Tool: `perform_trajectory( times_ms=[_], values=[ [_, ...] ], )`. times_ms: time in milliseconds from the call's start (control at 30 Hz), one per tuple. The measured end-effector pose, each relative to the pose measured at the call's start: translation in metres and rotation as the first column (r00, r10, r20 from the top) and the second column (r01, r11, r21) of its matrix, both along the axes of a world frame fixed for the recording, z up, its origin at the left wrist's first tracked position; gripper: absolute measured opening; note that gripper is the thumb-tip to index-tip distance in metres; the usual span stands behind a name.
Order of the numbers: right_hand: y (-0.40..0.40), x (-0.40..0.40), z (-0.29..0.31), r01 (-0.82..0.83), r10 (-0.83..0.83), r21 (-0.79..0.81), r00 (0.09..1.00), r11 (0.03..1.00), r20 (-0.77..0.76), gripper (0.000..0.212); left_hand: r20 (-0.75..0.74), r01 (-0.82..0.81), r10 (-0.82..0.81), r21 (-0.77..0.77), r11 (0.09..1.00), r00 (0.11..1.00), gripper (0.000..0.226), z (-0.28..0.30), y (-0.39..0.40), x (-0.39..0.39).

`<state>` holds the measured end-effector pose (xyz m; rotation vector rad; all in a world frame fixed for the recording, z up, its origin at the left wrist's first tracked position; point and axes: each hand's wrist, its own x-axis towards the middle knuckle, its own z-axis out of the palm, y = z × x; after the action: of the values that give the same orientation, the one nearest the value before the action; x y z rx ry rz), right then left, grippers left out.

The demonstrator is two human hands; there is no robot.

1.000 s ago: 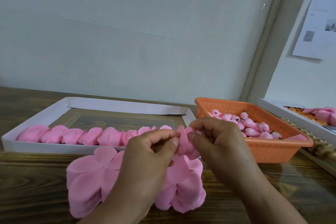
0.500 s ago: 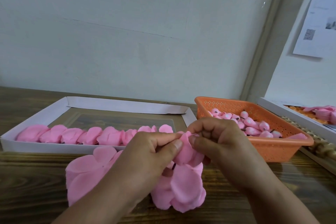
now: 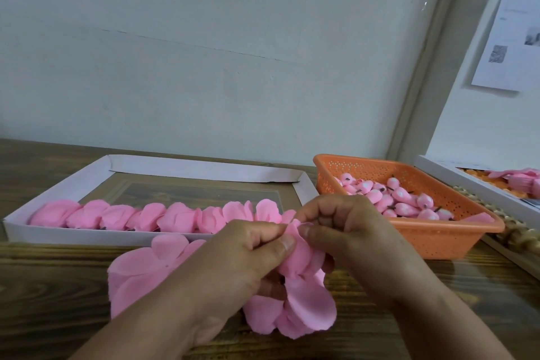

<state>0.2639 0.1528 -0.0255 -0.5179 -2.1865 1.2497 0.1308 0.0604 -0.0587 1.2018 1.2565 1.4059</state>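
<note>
Pink flower [image 3: 295,257], half hidden behind left hand [image 3: 242,254]

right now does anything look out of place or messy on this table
Only small things. A loose petal lies over the near right rim of the orange basket, apart from the buds inside. The far wall of the white tray leans outward. The pink flower pinched by the left hand and right hand looks fine.
</note>
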Motion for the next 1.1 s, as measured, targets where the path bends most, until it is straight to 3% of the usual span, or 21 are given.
perform_trajectory(
  times_ms=[167, 300, 800, 900, 1033, 1100],
  values=[
    [0.004, 0.003, 0.000, -0.075, 0.073, -0.067, 0.997, 0.995, -0.032, 0.017, 0.110, 0.005, -0.003, -0.021, 1.000, 0.994, 0.023, -0.001, 0.002, 0.000],
    [0.011, 0.007, 0.001, -0.134, 0.136, -0.111, 0.991, 0.985, 0.007, 0.019, 0.172, 0.036, -0.027, -0.051, 0.998, 0.985, 0.029, 0.000, 0.001, 0.002],
    [0.018, 0.007, -0.005, -0.066, 0.071, -0.060, 0.993, 0.996, 0.098, 0.013, 0.468, 0.081, 0.004, -0.161, 0.984, 0.884, 0.020, 0.000, 0.001, 0.012],
    [0.018, 0.010, -0.003, -0.103, 0.113, -0.113, 0.990, 0.988, 0.082, 0.020, 0.501, 0.077, 0.018, -0.167, 0.983, 0.865, 0.018, 0.000, 0.002, 0.012],
    [0.020, 0.012, -0.002, -0.096, 0.105, -0.152, 0.993, 0.984, 0.054, 0.053, 0.521, 0.081, 0.014, -0.159, 0.984, 0.854, 0.017, 0.002, 0.002, 0.014],
    [0.020, 0.013, -0.002, -0.091, 0.098, -0.163, 0.994, 0.982, 0.036, 0.057, 0.525, 0.089, 0.005, -0.155, 0.984, 0.851, 0.018, 0.001, 0.002, 0.014]
  ],
)
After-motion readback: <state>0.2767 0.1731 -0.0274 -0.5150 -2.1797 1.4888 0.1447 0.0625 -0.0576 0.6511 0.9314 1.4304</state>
